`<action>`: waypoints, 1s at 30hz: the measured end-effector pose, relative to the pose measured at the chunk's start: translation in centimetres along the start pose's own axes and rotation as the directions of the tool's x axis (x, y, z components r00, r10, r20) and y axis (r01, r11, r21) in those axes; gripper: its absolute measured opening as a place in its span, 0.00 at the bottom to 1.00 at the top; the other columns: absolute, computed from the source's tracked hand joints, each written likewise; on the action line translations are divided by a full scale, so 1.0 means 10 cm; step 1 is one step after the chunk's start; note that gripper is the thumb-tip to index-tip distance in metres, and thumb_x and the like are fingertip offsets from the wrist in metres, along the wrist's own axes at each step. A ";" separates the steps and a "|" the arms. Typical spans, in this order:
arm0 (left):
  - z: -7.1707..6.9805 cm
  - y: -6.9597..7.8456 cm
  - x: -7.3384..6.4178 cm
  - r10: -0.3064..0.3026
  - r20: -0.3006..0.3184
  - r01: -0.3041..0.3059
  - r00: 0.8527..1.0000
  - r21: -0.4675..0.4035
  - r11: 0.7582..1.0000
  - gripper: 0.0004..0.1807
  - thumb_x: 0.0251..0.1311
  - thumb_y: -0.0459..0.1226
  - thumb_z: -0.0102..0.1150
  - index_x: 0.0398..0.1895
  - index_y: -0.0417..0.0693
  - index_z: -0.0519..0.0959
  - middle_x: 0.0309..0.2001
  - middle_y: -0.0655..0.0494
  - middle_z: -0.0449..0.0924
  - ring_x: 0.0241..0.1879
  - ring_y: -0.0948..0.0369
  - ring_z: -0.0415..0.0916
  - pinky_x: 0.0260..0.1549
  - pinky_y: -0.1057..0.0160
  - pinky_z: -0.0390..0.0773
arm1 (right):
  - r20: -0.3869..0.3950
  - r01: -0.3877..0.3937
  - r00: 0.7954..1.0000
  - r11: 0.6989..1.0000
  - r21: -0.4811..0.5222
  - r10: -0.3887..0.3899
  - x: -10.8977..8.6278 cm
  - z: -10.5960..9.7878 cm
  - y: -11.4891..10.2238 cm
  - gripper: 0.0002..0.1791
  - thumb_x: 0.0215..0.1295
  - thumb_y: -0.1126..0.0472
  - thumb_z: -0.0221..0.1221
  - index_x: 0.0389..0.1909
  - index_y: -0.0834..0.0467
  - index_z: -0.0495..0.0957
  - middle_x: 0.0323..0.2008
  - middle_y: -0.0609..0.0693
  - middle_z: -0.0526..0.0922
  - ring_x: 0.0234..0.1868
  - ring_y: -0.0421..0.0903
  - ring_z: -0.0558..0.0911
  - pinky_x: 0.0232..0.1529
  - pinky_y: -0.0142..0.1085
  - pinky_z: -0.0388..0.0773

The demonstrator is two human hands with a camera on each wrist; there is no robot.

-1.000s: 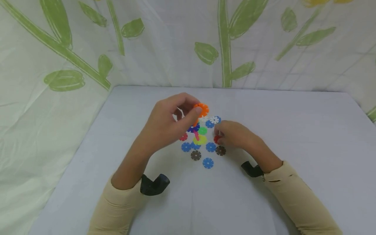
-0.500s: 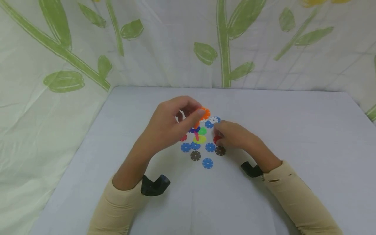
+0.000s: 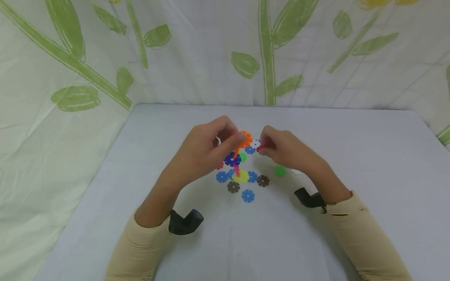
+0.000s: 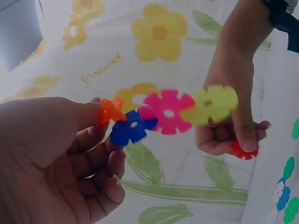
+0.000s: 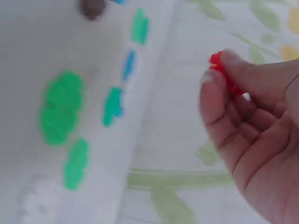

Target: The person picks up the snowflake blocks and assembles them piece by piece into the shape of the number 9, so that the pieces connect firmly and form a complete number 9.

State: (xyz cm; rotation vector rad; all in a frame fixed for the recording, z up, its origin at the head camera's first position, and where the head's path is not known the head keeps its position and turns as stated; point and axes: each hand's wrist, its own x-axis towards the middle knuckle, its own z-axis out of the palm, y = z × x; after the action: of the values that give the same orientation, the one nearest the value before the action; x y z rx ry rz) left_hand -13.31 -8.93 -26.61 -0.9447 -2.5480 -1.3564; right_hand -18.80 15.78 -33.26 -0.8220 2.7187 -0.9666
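My left hand pinches an orange notched disc between thumb and fingers. From it runs a joined chain: a dark blue disc, a pink disc and a yellow disc, raised over the table. My right hand pinches a loose red notched disc with thumb and forefinger. In the left wrist view the red disc sits just beyond the yellow end of the chain, apart from it. Part of the red disc is hidden by the right hand's fingers.
Several loose discs lie on the white table below the hands, among them a blue disc, brown discs and a green disc. A flower-printed cloth hangs behind the table. Each wrist wears a black camera mount.
My right hand has lifted the red disc off the table and moved up, uncovering a green disc. My left hand has lowered slightly, still pinching the orange disc with its chain.
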 end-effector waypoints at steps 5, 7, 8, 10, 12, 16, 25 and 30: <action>0.03 0.01 0.01 -0.012 0.046 0.012 0.999 -0.001 1.000 0.08 0.74 0.42 0.53 0.37 0.50 0.76 0.25 0.60 0.75 0.23 0.64 0.73 0.22 0.61 0.76 | -0.147 0.196 0.971 0.980 0.040 -0.188 -0.12 -0.19 -0.16 0.10 0.63 0.72 0.65 0.41 0.59 0.76 0.36 0.47 0.82 0.37 0.42 0.81 0.43 0.36 0.81; 0.04 0.00 0.02 0.003 0.060 -0.002 0.998 -0.010 1.000 0.10 0.75 0.42 0.51 0.35 0.50 0.76 0.26 0.60 0.76 0.25 0.64 0.73 0.25 0.61 0.77 | -0.204 0.278 0.942 0.960 0.033 -0.266 -0.17 -0.24 -0.25 0.10 0.62 0.73 0.66 0.41 0.60 0.78 0.36 0.45 0.82 0.37 0.40 0.81 0.43 0.32 0.81; 0.05 0.00 0.02 0.008 0.067 -0.007 0.998 -0.021 1.000 0.10 0.75 0.42 0.50 0.35 0.50 0.76 0.26 0.59 0.76 0.26 0.64 0.73 0.26 0.61 0.77 | -0.225 0.311 0.928 0.950 0.035 -0.296 -0.20 -0.25 -0.29 0.11 0.61 0.74 0.66 0.41 0.60 0.79 0.35 0.45 0.82 0.37 0.39 0.81 0.43 0.31 0.80; 0.06 -0.01 0.02 0.022 0.080 -0.018 0.997 -0.049 0.999 0.11 0.75 0.41 0.49 0.34 0.50 0.76 0.26 0.57 0.76 0.26 0.63 0.74 0.27 0.61 0.78 | -0.249 0.377 0.902 0.924 0.054 -0.353 -0.24 -0.27 -0.35 0.11 0.60 0.76 0.65 0.41 0.61 0.80 0.35 0.44 0.83 0.35 0.37 0.82 0.39 0.29 0.81; 0.08 -0.01 0.02 0.030 0.086 -0.023 0.996 -0.077 0.997 0.12 0.75 0.41 0.49 0.32 0.49 0.75 0.26 0.57 0.75 0.26 0.63 0.73 0.26 0.60 0.77 | -0.254 0.421 0.886 0.903 0.085 -0.389 -0.28 -0.28 -0.41 0.12 0.60 0.78 0.64 0.41 0.61 0.80 0.34 0.44 0.83 0.33 0.37 0.83 0.37 0.30 0.82; 0.10 -0.01 0.02 0.050 0.095 -0.037 0.994 -0.130 0.991 0.11 0.74 0.40 0.49 0.31 0.49 0.74 0.25 0.58 0.73 0.26 0.62 0.72 0.25 0.60 0.75 | -0.270 0.489 0.850 0.868 0.087 -0.452 -0.34 -0.27 -0.53 0.14 0.58 0.80 0.64 0.41 0.62 0.80 0.34 0.45 0.84 0.32 0.37 0.84 0.37 0.31 0.83; 0.11 -0.01 0.03 0.110 0.109 -0.080 0.988 -0.249 0.965 0.11 0.74 0.36 0.47 0.29 0.48 0.71 0.22 0.57 0.67 0.21 0.59 0.66 0.20 0.61 0.68 | -0.282 0.513 0.797 0.845 -0.150 -0.534 -0.42 -0.25 -0.69 0.16 0.55 0.80 0.67 0.42 0.63 0.80 0.35 0.47 0.85 0.31 0.38 0.81 0.36 0.27 0.80; 0.12 0.01 0.02 0.115 0.094 -0.080 0.989 -0.321 0.944 0.12 0.73 0.35 0.48 0.27 0.47 0.71 0.20 0.57 0.66 0.20 0.57 0.65 0.19 0.60 0.67 | -0.286 0.491 0.780 0.828 -0.272 -0.557 -0.45 -0.19 -0.74 0.18 0.54 0.82 0.66 0.43 0.64 0.77 0.32 0.51 0.84 0.28 0.42 0.82 0.31 0.33 0.82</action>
State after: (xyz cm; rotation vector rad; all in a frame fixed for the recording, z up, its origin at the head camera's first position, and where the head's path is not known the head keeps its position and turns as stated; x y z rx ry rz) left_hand -13.21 -7.88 -27.21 -1.2129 -2.3611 -1.7651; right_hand -12.30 14.43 -27.41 -1.6689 2.9719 -1.0494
